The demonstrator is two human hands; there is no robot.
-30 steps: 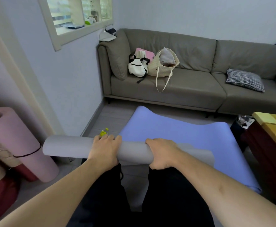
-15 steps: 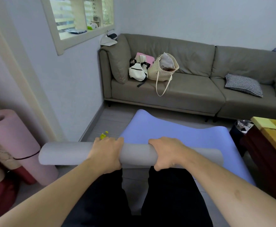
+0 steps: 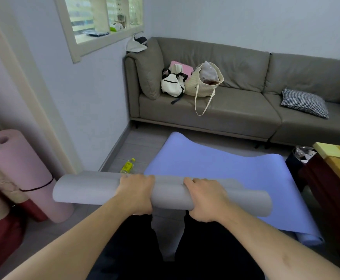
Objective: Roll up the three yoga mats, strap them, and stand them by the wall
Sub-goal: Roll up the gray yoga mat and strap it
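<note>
On the sofa (image 3: 235, 110) near its left armrest, a cream tote bag (image 3: 204, 83) stands open with a grey bundle inside, and a white backpack (image 3: 172, 83) leans against it. You hold the rolled grey mat (image 3: 96, 189) in front of your knees, its long axis running left to right, roughly level. Your left hand (image 3: 135, 194) and right hand (image 3: 206, 198) reach forward palms down, fingers curled over the roll, gripping it near its middle. Beyond it the blue mat (image 3: 225, 164) lies flat on the floor (image 3: 139, 146). The pink mat (image 3: 21, 170), rolled and strapped, leans by the wall at the left.
</note>
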